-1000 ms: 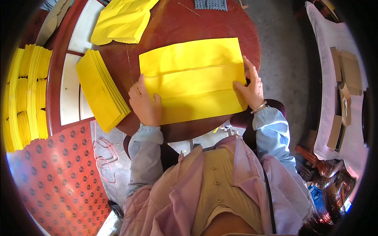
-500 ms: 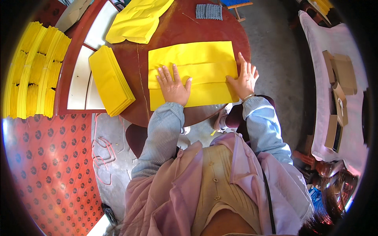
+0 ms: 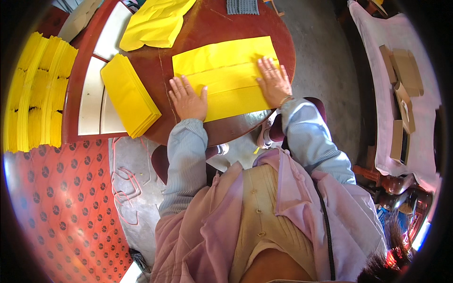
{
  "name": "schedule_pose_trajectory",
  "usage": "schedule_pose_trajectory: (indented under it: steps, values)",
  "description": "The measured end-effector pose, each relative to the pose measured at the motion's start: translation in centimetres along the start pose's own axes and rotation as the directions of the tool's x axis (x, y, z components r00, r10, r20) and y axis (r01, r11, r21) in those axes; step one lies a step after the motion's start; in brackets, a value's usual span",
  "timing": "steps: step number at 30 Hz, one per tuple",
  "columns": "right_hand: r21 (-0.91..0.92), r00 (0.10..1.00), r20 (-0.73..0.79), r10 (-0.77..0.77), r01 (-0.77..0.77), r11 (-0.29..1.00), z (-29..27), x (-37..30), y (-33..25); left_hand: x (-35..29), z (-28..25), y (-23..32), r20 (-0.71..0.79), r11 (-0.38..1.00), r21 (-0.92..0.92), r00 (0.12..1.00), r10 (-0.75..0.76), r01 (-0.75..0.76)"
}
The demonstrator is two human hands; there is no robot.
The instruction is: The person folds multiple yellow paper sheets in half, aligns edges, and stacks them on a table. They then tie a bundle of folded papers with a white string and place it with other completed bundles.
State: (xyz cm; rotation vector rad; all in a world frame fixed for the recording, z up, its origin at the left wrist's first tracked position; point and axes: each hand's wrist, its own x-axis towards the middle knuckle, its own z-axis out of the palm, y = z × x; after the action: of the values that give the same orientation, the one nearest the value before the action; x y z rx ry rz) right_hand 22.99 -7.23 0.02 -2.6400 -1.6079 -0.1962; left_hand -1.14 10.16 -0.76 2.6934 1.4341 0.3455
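Note:
A yellow folded sheet [image 3: 224, 70], with crease lines running along its length, lies flat on the round red-brown table [image 3: 217, 26]. Whether it is paper or cloth I cannot tell. My left hand [image 3: 189, 101] rests on its left edge, palm down with the fingers stretched out. On the sheet's right part my right hand [image 3: 274, 84] lies flat, fingers pointing away from me. Neither hand grips anything. Left of the sheet sits a neat stack of folded yellow pieces [image 3: 127, 94], and a crumpled yellow piece [image 3: 153, 23] lies farther back.
Bundled yellow stacks [image 3: 37, 94] stand at the far left, beside white panels [image 3: 92, 106] framed in red-brown. A grey textured pad [image 3: 242, 6] lies at the table's back. On the right, opened cardboard boxes [image 3: 408, 75] rest on a pale pink cloth [image 3: 375, 35]. A pink cord [image 3: 125, 186] lies on the floor.
My left hand has moved left to the sheet's left edge. The right hand has shifted left from the right edge onto the sheet, which now lies slightly tilted. The whole view has shifted a little.

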Motion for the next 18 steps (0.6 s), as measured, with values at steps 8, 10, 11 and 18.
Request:
schedule_pose_trajectory:
  steps: [8,10,11,18]
  values:
    - [-0.031,0.933,-0.347,-0.096,0.091,0.995,2.6,-0.7,2.8,0.1,0.7,-1.5,-0.063,0.992,0.124,0.998,0.023,-0.015]
    - [-0.064,0.808,-0.587,-0.049,0.015,0.998,3.6,-0.5,2.3,0.3,0.1,-1.7,-0.121,0.99,0.127,0.989,0.082,-0.066]
    - [0.15,0.794,-0.608,0.025,0.084,0.985,3.8,0.0,2.1,0.2,-0.4,-1.9,-0.14,0.994,0.059,0.985,0.102,-0.095]
    - [0.4,0.994,0.108,-0.022,-0.023,0.916,1.9,1.4,1.8,-3.5,1.6,-3.7,-0.065,0.458,-0.889,0.984,-0.168,0.02]
